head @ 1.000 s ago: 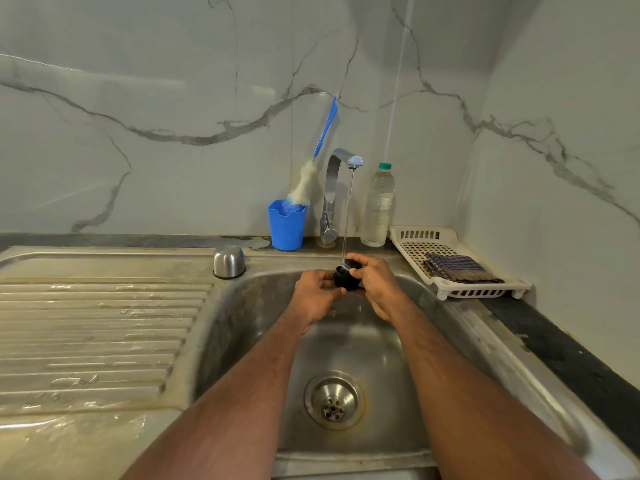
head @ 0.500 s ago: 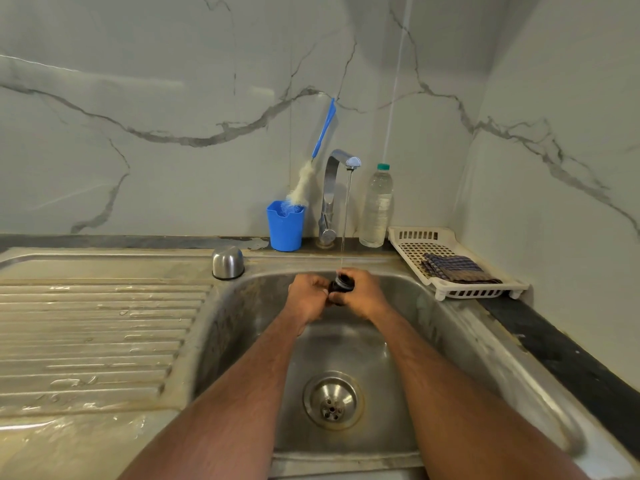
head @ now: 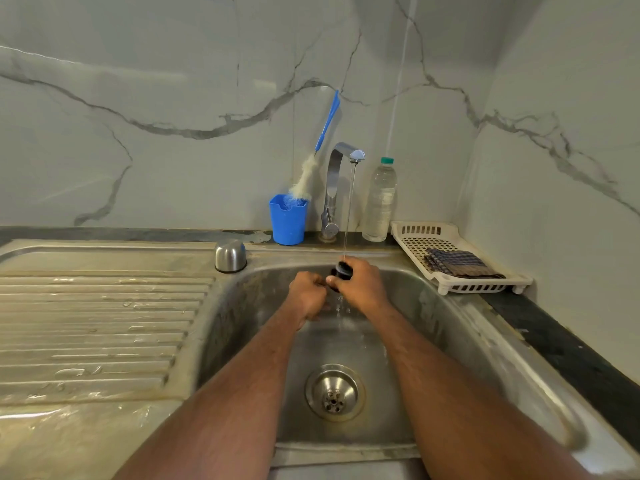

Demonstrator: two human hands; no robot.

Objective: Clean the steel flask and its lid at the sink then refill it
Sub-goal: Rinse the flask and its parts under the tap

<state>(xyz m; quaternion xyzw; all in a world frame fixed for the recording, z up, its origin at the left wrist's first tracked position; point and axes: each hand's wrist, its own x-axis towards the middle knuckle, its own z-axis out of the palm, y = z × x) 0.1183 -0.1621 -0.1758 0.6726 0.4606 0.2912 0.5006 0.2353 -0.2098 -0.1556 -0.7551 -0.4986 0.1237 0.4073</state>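
A small black flask lid [head: 341,271] is held over the sink basin [head: 443,327], right under the thin stream of water falling from the tap [head: 337,188]. My right hand [head: 362,285] grips the lid from the right, covering most of it. My left hand [head: 306,294] is curled against the lid's left side with its fingers touching it. Water drips from below the lid into the basin. A rounded steel cup cap [head: 230,255] stands upside down on the sink's back rim to the left. The flask body is not in view.
A blue cup [head: 287,220] with a bottle brush [head: 325,133] stands left of the tap, a clear plastic bottle [head: 380,202] to its right. A white rack [head: 415,237] with a folded cloth [head: 457,263] sits at right. The wet drainboard [head: 97,323] lies left; the drain [head: 334,392] is below.
Both hands stayed under the stream and turned the lid between them; the right hand now covers more of it. The camera view shifted slightly.
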